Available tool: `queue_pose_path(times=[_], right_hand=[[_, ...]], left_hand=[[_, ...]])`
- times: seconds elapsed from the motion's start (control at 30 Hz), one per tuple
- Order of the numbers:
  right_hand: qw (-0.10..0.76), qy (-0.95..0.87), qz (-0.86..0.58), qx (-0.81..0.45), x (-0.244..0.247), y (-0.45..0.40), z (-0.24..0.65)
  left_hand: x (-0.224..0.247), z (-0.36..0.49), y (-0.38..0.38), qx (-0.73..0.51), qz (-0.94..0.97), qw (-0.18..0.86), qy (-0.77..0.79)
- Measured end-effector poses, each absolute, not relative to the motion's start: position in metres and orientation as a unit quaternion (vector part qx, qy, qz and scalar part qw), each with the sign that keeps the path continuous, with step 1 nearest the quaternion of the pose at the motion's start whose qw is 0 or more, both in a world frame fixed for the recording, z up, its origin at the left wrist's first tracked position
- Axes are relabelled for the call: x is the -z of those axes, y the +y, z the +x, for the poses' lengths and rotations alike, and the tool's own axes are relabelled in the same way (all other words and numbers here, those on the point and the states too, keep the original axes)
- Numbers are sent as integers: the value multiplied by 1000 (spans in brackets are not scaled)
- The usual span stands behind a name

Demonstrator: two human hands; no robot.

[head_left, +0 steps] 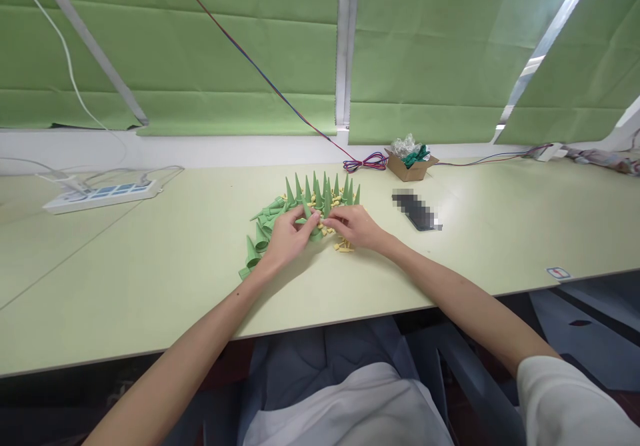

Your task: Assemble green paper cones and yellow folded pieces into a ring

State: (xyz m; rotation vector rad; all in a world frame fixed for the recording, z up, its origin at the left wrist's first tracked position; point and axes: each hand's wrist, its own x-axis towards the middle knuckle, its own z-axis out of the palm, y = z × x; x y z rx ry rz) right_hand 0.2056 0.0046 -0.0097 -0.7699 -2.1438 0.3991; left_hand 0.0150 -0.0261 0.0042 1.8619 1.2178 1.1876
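My left hand is closed around a green plastic cone spike, whose wide end shows below the fingers. Close beside it, my right hand has thumb and fingers pinched together at the cone. What sits in that pinch is too small to make out. Several green cones stand point up just beyond both hands. More green cones lie on their sides to the left. Small yellow plastic pieces are scattered under and beside my right hand, and some lie among the standing cones.
The pale table runs along a wall with green blinds. A black phone lies to the right. Behind it stands a small cardboard box holding clear plastic and green material. Red-blue wire is coiled nearby. Far left lies a power strip.
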Motion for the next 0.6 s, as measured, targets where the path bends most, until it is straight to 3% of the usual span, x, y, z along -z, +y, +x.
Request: queue_pose_path(times=[0.6], right_hand=[[394, -858, -284, -169, 14, 6, 206]], left_hand=[[-4, 14, -26, -443, 710, 280, 470]])
